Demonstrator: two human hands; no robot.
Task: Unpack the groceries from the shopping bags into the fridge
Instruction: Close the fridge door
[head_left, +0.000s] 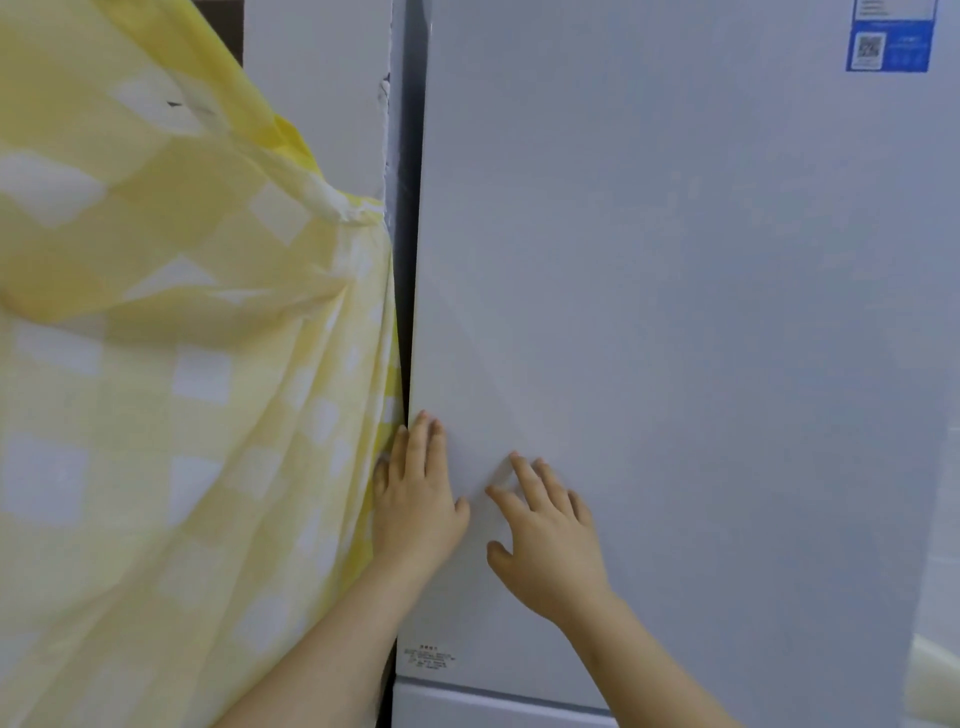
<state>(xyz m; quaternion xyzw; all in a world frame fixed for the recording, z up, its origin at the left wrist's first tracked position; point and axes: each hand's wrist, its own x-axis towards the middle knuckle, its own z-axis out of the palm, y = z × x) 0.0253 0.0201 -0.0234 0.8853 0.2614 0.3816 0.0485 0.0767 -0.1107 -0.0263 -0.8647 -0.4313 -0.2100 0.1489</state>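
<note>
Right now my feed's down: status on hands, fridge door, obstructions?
Left hand and right hand open, flat on tall white fridge door. Looks shut. Yellow checked cloth crowds its left edge.

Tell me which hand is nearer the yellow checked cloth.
Left. The left hand rests at the left edge of the fridge door, right beside the yellow checked cloth; the right hand lies flat farther in on the door, apart from it.

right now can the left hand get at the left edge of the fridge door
Probably yes. The left hand lies flat on the fridge door, right beside its left edge. The yellow checked curtain hangs close against that edge, but nothing rigid seems to block it.
</note>
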